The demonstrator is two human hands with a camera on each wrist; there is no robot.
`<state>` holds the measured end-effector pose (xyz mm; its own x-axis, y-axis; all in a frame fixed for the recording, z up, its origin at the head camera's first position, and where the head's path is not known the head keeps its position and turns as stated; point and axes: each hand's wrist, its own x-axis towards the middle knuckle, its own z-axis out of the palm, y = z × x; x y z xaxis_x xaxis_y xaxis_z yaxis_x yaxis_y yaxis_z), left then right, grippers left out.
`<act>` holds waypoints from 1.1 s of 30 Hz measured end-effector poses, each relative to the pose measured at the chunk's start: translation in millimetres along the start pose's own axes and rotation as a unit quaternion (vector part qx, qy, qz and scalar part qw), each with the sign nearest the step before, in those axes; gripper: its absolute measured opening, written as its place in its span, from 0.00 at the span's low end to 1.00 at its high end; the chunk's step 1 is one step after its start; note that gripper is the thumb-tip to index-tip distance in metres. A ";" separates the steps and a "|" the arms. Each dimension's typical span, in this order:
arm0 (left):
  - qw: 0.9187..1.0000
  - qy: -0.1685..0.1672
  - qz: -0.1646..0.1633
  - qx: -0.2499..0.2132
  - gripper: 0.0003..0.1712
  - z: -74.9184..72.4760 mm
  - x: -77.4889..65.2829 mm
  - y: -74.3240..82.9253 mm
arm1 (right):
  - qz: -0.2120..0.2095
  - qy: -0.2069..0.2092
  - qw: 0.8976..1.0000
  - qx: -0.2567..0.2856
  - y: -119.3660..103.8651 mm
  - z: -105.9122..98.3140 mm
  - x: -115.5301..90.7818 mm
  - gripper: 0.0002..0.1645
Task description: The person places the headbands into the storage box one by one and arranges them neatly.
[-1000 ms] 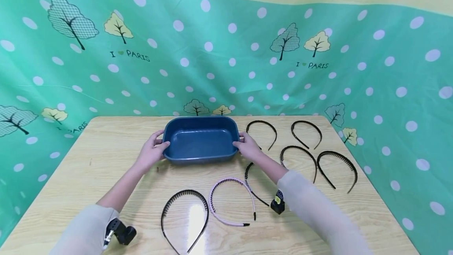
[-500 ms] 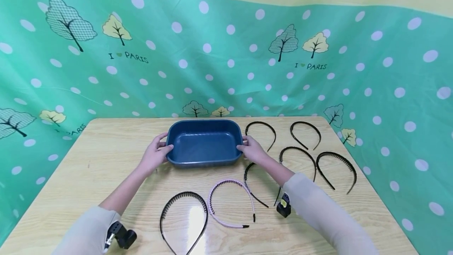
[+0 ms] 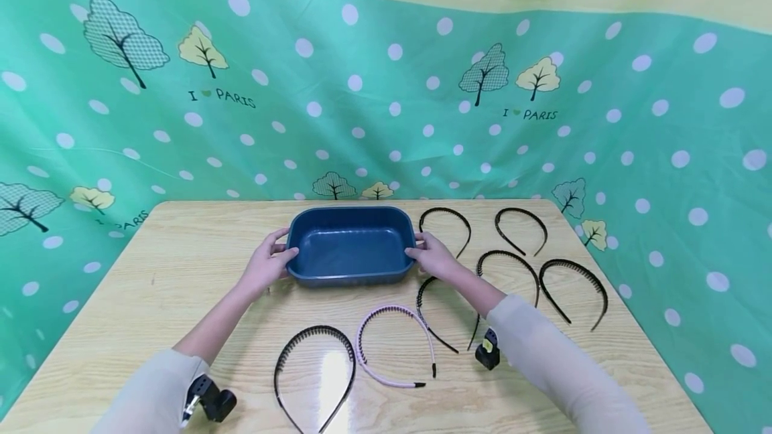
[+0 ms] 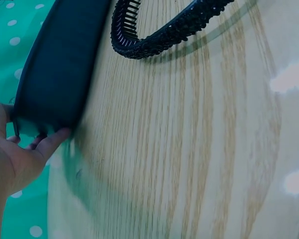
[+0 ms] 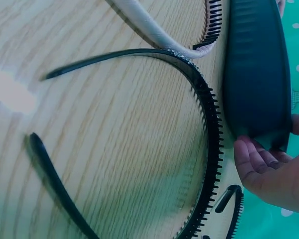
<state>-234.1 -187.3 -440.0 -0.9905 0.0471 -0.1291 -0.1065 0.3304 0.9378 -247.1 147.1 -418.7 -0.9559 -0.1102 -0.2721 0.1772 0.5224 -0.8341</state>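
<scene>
A dark blue rectangular tub (image 3: 352,250) with rounded corners is held between both hands near the table's far side, with nothing inside. My left hand (image 3: 267,263) grips its left end, thumb over the rim and fingers around the outer wall. At the opposite end my right hand (image 3: 433,256) grips the same way; in the right wrist view its fingertips reach under the tub's lower edge. Nearer to me lie a black toothed headband (image 3: 319,329) and a lilac headband (image 3: 392,307). Another black headband (image 5: 210,124) lies beside the tub in the right wrist view.
Several more black headbands lie on the right of the wooden table (image 3: 199,246), including one at the back (image 3: 446,209) near the right hand and one at the right (image 3: 579,263). A green dotted curtain (image 3: 362,106) hangs behind the table.
Both hands have shifted the tub slightly to the right and a little toward me, mostly in the earlier half second. The headbands stay where they were.
</scene>
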 end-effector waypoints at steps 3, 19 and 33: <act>1.000 0.000 0.002 0.002 0.34 0.9 0.6 -0.6 | -0.001 -0.004 1.000 -0.004 1.7 -1.8 0.6 0.29; 1.000 -0.007 -0.015 0.002 0.35 0.9 -0.9 1.5 | -0.102 0.041 0.984 -0.141 4.5 -40.0 -0.8 0.29; 1.000 -0.002 -0.027 0.003 0.36 1.7 -1.4 2.3 | -0.122 0.077 0.970 -0.195 10.6 -94.6 -9.6 0.32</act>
<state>-232.8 -184.9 -438.3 -0.9832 0.0327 -0.1798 -0.1584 0.3377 0.9278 -258.3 233.7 -379.5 -0.9872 -0.1594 0.0097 -0.1320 0.7804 -0.6112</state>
